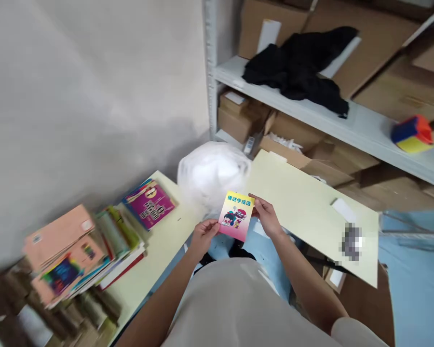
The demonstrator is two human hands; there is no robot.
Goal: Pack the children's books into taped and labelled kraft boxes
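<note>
A small booklet (237, 217) with a yellow-to-pink cover, cartoon children and Chinese lettering is held up before my body, its cover facing me. The fingers of my left hand (205, 233) pinch its lower left edge. At its upper right edge my right hand (265, 214) grips it between thumb and fingers. Right behind the booklet is a puffy white plastic bag (213, 173); what lies inside it cannot be made out. A purple book (152, 205) rests on the left table, apart from my left hand.
Stacks of books, with a pink book (63, 236) on top, stand on the left table (166, 241). The right table (311, 212) bears a white card and a blurred-out item. Behind it, a shelf (369, 125) holds cardboard boxes, black cloth (300, 67) and a tape roll (414, 134).
</note>
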